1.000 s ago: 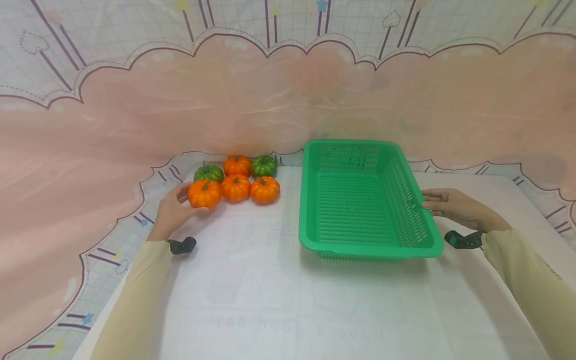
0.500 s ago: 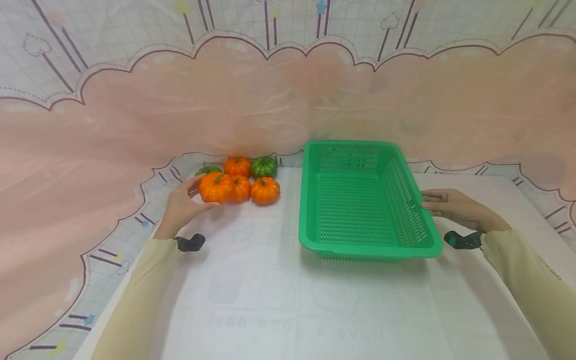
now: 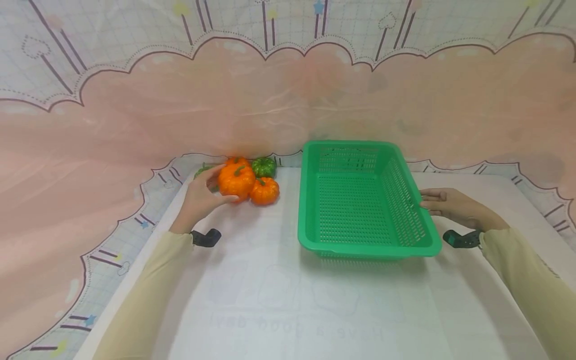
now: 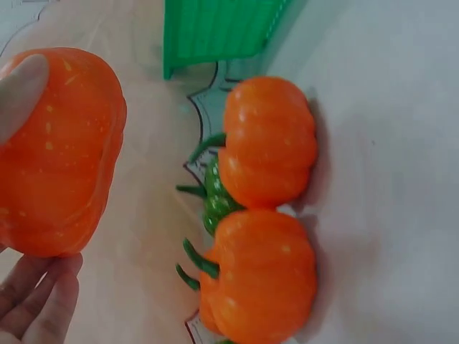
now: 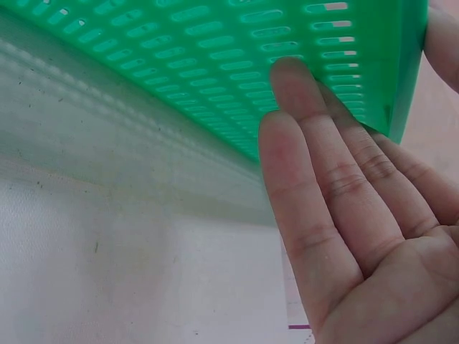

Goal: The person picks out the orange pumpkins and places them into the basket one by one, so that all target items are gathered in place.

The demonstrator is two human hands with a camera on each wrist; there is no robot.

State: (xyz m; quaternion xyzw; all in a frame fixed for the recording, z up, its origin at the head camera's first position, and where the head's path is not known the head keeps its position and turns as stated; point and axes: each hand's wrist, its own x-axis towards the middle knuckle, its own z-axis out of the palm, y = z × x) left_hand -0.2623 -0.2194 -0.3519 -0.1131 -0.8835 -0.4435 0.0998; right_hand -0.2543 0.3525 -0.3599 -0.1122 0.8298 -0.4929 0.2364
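My left hand [image 3: 200,200] grips an orange pumpkin [image 3: 236,181], thumb on one side and fingers on the other. In the left wrist view the held pumpkin [image 4: 61,154] is apart from the others, clear of the table. Just beyond it sit an orange pumpkin [image 3: 264,191], a green pumpkin [image 3: 264,167] and a partly covered orange one [image 3: 237,160]. Another green pumpkin [image 3: 202,170] is mostly hidden behind my left hand. My right hand [image 3: 463,207] holds the right rim of a green plastic basket [image 3: 369,251], its fingers against the outer slotted wall [image 5: 215,29].
The basket stands right of the pumpkins, with a bare slotted floor. A white cloth [image 3: 288,300] with faint print covers the table. Behind it rises a pink patterned drape [image 3: 279,100], close to the rear pumpkins and the basket's far side.
My left hand has lifted the orange pumpkin from the front left of the group and carried it rightward, over the neighbouring pumpkins. My right hand and the basket have stayed in place.
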